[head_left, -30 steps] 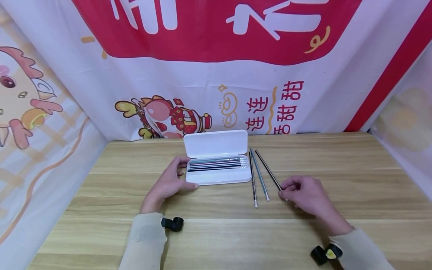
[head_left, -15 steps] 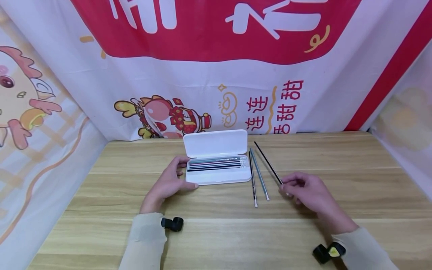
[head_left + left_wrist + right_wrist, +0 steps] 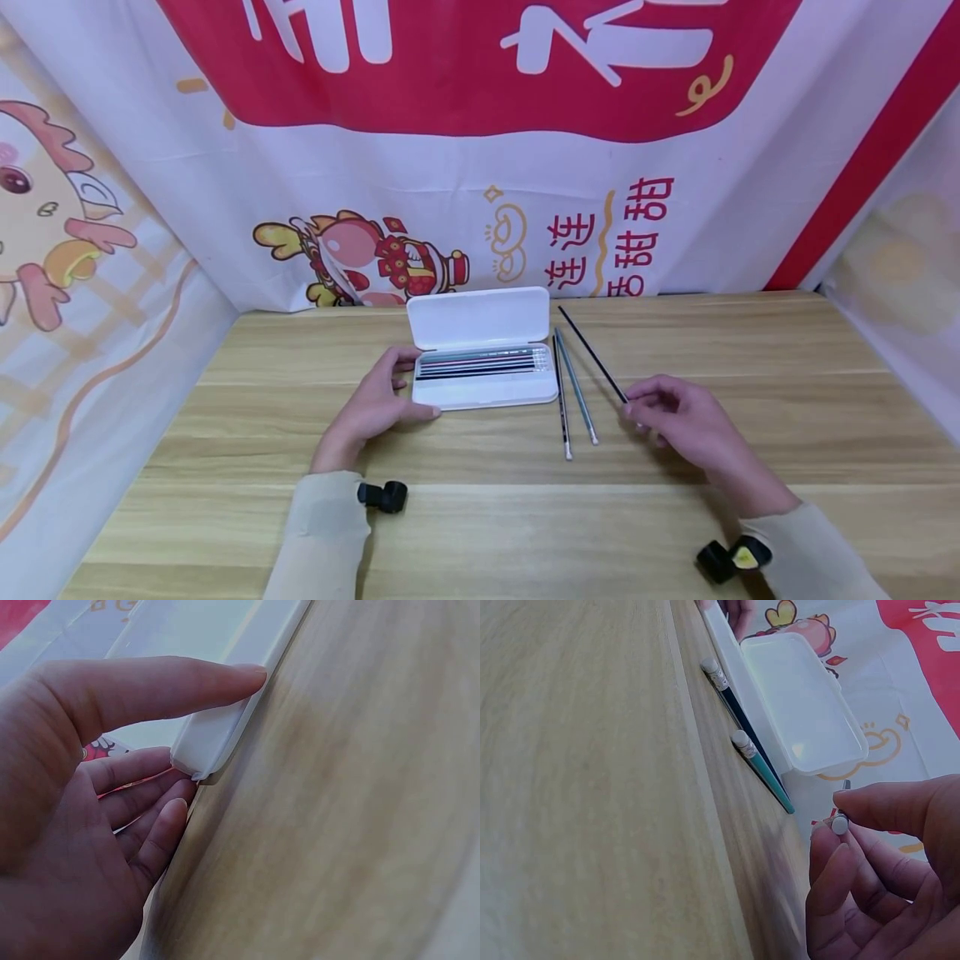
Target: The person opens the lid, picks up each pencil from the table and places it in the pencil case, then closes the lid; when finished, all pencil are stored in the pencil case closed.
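Note:
A white pencil case [image 3: 480, 392] stands with its lid up on the wooden table, several pencils [image 3: 476, 364] side by side within. My left hand [image 3: 378, 396] holds its left end, thumb [image 3: 172, 686] along the front edge and fingers at the end and rear corner. Between thumb and fingertips, my right hand [image 3: 686, 417] pinches a dark pencil [image 3: 592, 354] near its eraser end, which faces the camera in the right wrist view. That pencil's far tip points up and left, toward the back of the table. Right of the case lie a black pencil [image 3: 562, 408] and a teal pencil [image 3: 577, 387].
Behind the table [image 3: 495, 533] hangs a printed white and red cloth [image 3: 480, 167], close behind the raised lid [image 3: 480, 318]. More printed cloth [image 3: 97, 250] borders the left side. Each wrist carries a small black camera [image 3: 386, 497].
My right hand has raised the dark pencil slightly and shifted it a little toward the back, its far tip swinging left. My left hand and the case have stayed put.

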{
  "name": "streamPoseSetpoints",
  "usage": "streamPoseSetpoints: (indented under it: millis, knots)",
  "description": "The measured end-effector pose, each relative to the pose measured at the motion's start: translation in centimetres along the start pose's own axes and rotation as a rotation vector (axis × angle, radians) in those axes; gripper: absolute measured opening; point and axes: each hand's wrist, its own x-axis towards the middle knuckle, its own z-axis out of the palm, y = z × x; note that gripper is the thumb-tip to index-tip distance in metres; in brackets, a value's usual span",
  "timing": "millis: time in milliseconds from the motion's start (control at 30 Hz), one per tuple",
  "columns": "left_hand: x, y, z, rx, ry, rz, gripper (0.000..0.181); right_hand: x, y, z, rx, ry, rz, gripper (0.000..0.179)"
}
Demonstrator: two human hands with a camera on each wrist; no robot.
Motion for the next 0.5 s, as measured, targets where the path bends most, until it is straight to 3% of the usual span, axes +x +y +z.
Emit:
streamPoseSetpoints:
  millis: [300, 500]
  knots:
    - [0.0, 0.1, 0.0, -0.01, 0.001, -0.001, 0.09, -0.2, -0.6, 0.1, -0.006, -0.003, -0.003, 0.037]
    - [-0.1, 0.1, 0.0, -0.023, -0.002, 0.007, 0.09, -0.4, -1.2, -0.5, -0.024, 0.012, -0.076, 0.037]
